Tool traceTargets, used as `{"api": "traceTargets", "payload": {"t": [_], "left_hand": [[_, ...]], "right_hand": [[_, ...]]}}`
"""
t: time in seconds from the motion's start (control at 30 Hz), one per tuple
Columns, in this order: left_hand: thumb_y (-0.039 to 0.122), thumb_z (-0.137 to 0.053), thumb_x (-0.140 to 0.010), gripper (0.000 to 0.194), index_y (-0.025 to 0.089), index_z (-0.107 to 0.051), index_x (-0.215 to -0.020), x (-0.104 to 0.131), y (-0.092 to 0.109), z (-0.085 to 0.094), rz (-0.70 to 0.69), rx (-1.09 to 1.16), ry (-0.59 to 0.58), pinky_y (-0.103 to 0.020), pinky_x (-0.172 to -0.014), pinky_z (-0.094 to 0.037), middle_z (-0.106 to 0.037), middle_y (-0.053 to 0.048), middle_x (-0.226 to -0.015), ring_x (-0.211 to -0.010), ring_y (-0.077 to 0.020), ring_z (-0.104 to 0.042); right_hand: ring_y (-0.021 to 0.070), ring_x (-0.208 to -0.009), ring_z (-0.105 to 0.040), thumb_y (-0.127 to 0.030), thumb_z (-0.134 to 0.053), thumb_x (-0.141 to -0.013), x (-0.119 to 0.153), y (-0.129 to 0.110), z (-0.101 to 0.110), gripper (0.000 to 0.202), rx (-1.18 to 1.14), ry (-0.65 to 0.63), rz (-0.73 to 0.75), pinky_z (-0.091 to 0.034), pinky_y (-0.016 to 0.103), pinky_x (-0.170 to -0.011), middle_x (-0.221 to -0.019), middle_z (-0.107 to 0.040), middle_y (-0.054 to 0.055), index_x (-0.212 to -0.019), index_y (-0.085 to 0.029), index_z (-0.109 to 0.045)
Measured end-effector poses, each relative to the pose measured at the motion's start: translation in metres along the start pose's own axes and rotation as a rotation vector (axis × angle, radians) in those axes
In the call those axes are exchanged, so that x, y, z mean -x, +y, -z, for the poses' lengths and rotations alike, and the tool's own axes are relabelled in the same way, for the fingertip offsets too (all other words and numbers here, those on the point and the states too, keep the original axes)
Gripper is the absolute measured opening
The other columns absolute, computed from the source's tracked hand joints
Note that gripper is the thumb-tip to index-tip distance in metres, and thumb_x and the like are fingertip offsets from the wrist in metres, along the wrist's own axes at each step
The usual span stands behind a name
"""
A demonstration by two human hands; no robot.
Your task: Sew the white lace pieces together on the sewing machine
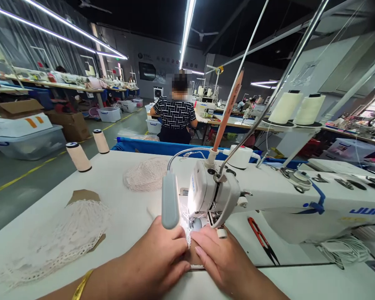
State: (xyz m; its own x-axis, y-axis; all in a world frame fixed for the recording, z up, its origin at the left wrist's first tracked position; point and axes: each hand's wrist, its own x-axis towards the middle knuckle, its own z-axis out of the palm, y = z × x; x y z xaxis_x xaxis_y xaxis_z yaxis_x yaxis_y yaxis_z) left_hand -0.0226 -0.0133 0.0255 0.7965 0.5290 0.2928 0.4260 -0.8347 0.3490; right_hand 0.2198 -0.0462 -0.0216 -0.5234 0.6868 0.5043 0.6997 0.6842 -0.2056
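My left hand (158,258) is at the front of the sewing machine (211,187), its fingers curled and pinching a strip of white lace trim (188,238). The lace runs up under the needle area, where the machine head hides part of it. On the other side of the strip lies my right hand (226,258), fingers stretched and pressing down beside the presser foot. Between both hands shows a flat brown piece (195,259). A grey lamp (170,201) on a bent neck hangs just above my left fingers and lights the sewing spot.
Red-handled thread snips (262,239) lie right of my right hand. A lace pile (59,237) spreads over brown card at left, with another lace bundle (146,174) behind. Thread cones (78,157) stand at the table's left edge. A co-worker (176,112) sits ahead.
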Motion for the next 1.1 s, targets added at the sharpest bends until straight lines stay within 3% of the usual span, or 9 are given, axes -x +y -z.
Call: {"api": "traceTargets", "payload": {"t": [0.13,0.27,0.57,1.1], "left_hand": [[0.010,-0.049,-0.096,0.016,0.022,-0.057,-0.089,-0.007,-0.008,-0.001,-0.022,0.006,0.110,-0.032,-0.063,-0.045,-0.067,-0.004,-0.086,-0.071,-0.0200,-0.057],[0.009,-0.051,-0.098,0.025,0.022,-0.058,-0.079,-0.010,-0.015,-0.006,-0.090,-0.057,0.190,-0.032,-0.070,-0.048,-0.068,-0.005,-0.086,-0.075,-0.0204,-0.059],[0.005,-0.051,-0.096,0.022,0.021,-0.059,-0.083,-0.006,-0.018,-0.036,-0.214,-0.051,0.230,-0.036,-0.069,-0.048,-0.075,-0.004,-0.091,-0.074,-0.0199,-0.064],[0.006,-0.053,-0.096,0.022,0.022,-0.066,-0.091,-0.003,-0.018,-0.032,-0.179,-0.088,0.203,-0.040,-0.079,-0.050,-0.075,-0.007,-0.093,-0.084,-0.0241,-0.067]], "right_hand": [[0.0192,-0.076,-0.060,-0.008,-0.050,-0.103,0.000,-0.002,-0.002,0.021,-0.032,-0.098,-0.050,-0.048,0.030,-0.067,-0.101,-0.067,0.006,-0.107,-0.021,-0.066],[0.0182,-0.073,-0.055,-0.005,-0.049,-0.099,0.001,-0.001,0.000,0.022,-0.010,-0.126,-0.056,-0.043,0.030,-0.065,-0.099,-0.065,0.005,-0.102,-0.021,-0.063],[0.0189,-0.075,-0.050,-0.003,-0.050,-0.095,0.005,0.002,0.002,0.022,0.000,-0.077,-0.065,-0.039,0.031,-0.068,-0.102,-0.067,0.004,-0.095,-0.023,-0.059],[0.0201,-0.073,-0.053,-0.006,-0.045,-0.100,0.003,0.000,0.000,0.027,0.030,-0.073,-0.065,-0.041,0.033,-0.065,-0.098,-0.067,0.006,-0.103,-0.022,-0.066]]}}
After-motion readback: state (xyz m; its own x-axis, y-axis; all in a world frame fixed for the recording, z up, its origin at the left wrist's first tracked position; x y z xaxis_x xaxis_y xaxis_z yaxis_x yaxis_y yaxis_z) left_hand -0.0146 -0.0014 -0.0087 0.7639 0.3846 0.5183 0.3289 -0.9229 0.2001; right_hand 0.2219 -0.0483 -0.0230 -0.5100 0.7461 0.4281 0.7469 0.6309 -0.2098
